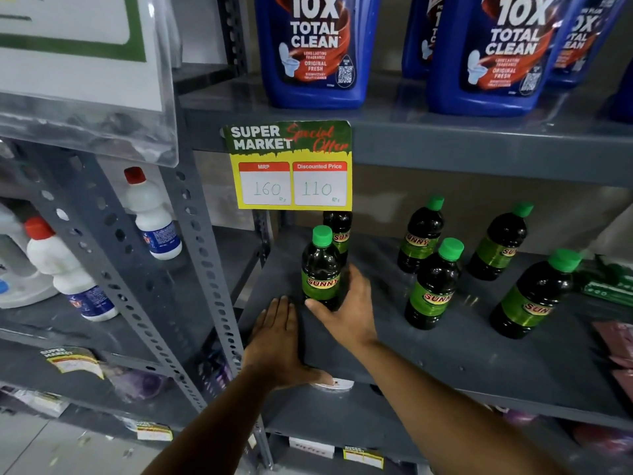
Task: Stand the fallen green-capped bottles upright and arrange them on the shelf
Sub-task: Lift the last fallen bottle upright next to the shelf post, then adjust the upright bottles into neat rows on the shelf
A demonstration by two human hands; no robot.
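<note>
Here, right hand (346,310) seemingly wrapped around upright front bottle (320,269), left hand (277,337) flat, fingers spread, on shelf (445,354)

6 green-capped bottles (432,286) upright on grey shelf (445,347).

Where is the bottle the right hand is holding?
Head view: left end of the grey shelf, under the price tag; the right hand grips the bottle.

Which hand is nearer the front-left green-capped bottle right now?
Right. The right hand wraps the base of the front-left bottle; the left hand lies flat on the shelf, just left of it, apart.
</note>
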